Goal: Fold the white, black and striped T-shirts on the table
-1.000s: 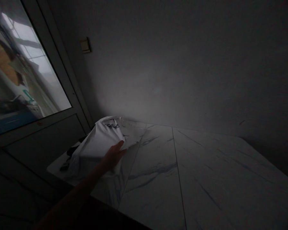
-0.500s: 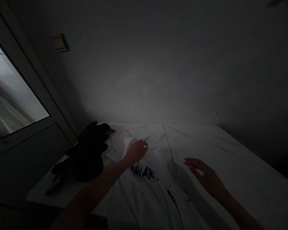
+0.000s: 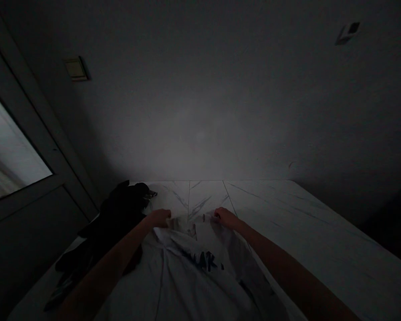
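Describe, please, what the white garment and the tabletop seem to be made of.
The white garment: matt fabric, perhaps cotton, going by its soft folds. The tabletop: hard and smooth-looking, with grey marble-like veins; real stone or a printed imitation, I cannot tell.

The left forearm point(image 3: 112, 261) and right forearm point(image 3: 287, 269) slant inward toward the tabletop's point(image 3: 300, 223) far edge; the left hand point(image 3: 160, 218) and right hand point(image 3: 227, 218) sit level, apart, fingers point(image 3: 219, 211) curled.

On the white garment point(image 3: 195, 285) stand dark letters point(image 3: 208, 261), readable as "AR."; the letters before them are unclear
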### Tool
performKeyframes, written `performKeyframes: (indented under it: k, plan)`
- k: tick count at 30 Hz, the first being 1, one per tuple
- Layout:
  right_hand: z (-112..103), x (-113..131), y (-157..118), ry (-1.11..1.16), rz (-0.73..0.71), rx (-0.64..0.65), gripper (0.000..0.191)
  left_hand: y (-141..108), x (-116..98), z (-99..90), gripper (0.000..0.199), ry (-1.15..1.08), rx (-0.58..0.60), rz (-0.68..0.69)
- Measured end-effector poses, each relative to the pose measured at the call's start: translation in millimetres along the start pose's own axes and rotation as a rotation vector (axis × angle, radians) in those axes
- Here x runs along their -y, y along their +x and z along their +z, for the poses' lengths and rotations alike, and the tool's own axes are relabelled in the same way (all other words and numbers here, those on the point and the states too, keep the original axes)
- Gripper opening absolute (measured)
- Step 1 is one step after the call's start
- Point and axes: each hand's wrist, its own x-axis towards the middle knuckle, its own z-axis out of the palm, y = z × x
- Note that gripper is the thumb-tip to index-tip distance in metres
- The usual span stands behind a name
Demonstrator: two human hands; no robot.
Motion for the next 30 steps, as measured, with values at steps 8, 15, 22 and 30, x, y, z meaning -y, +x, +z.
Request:
performKeyframes:
  k: [8,15,22,30]
  plan:
    - [-83,-14,-32,0.257,-0.179,-0.203,0.007,-46,21,-39.8,0.017,-0.107,-0.056,0.175]
    - [-241,-4,-51,0.281,-0.267,-0.102,0.03,-69,9,-149.3,0.029,-0.712,-0.337,0.352]
    - [-390,53,-50,-0.207,-0.304,-0.927,0.018,-89,-16,-325.4,0.018,-0.237,-1.232,0.094]
    - [-426,68,-66,-0.359,-0.332,-0.96,0.017,-125,-23,-393.5,0.02,0.021,-1.233,-0.031]
